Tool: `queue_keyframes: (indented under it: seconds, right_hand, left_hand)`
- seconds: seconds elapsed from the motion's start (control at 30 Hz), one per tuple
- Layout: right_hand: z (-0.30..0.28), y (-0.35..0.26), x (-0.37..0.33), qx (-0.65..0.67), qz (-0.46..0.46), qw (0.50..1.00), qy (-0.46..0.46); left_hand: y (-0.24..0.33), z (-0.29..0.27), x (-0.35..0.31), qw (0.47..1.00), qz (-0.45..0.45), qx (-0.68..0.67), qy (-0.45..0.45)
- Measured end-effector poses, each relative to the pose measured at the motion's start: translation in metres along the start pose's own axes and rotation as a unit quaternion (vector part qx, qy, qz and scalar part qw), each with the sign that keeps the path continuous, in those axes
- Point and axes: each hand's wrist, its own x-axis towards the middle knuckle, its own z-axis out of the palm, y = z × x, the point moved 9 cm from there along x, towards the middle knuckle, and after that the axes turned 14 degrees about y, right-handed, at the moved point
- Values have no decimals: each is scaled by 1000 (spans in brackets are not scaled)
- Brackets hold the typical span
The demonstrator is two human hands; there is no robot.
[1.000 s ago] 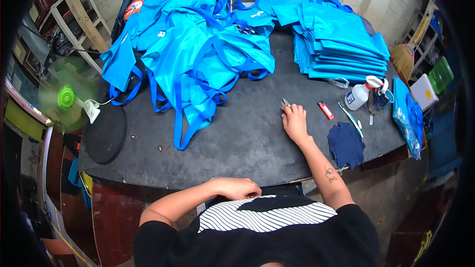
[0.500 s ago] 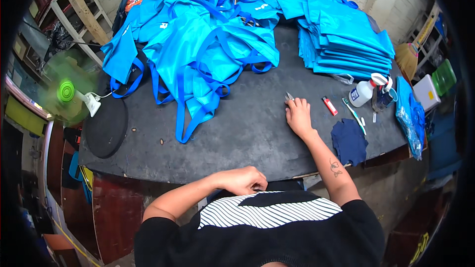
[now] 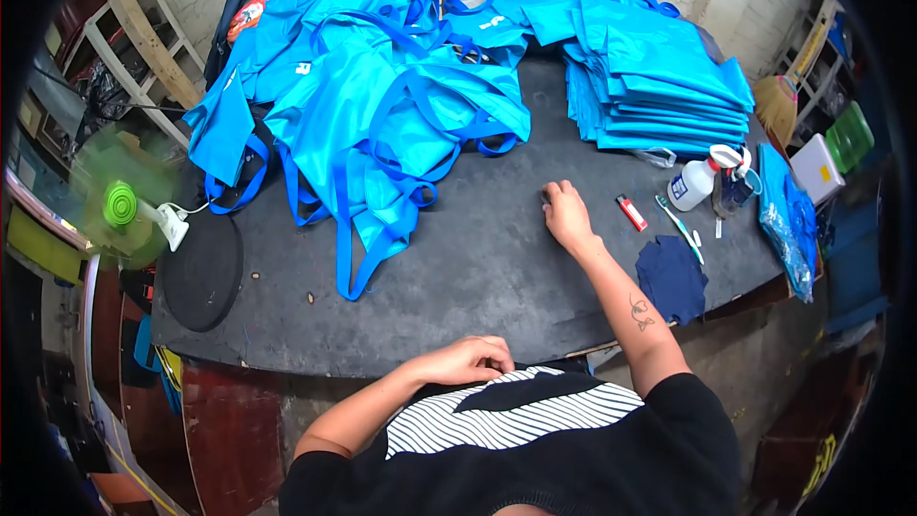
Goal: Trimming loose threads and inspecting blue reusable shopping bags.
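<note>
My right hand point(image 3: 567, 214) rests on the dark tabletop point(image 3: 468, 239), its fingers curled together. Anything inside them is hidden from view. A red lighter point(image 3: 631, 213) lies to the right of that hand, with a toothbrush point(image 3: 680, 229) beyond it. Close to my body, at the table's front edge, my left hand point(image 3: 466, 360) is bent inward with curled fingers against my black-and-white striped shirt point(image 3: 516, 416). What its fingertips grip, if anything, cannot be seen. Ahead lies a loose heap of bright blue bags point(image 3: 358, 115) with darker blue straps.
A neat stack of folded blue bags point(image 3: 669, 86) stands at the back right. Nearer are a white spray bottle point(image 3: 692, 184), a navy cloth piece point(image 3: 672, 277) and plastic-wrapped blue material point(image 3: 789, 220). On the left, a green fan point(image 3: 120, 203) stands by a black round pad point(image 3: 201, 272).
The pointed metal tool tip that showed beyond my right fingers is out of sight, and those fingers have drawn together. My left hand has turned slightly. The whole view has shifted a little.
</note>
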Motion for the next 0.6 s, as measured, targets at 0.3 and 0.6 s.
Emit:
queue_keyframes:
  seconds: [0.3, 0.6]
  right_hand:
    - [47, -50, 100, 107, 28, 993, -33]
    - [84, -141, 124, 99, -55, 993, -34]
  left_hand:
    - [-32, -67, 30, 977, -6, 21, 213]
    - [-35, -92, 26, 958, -21, 5, 287]
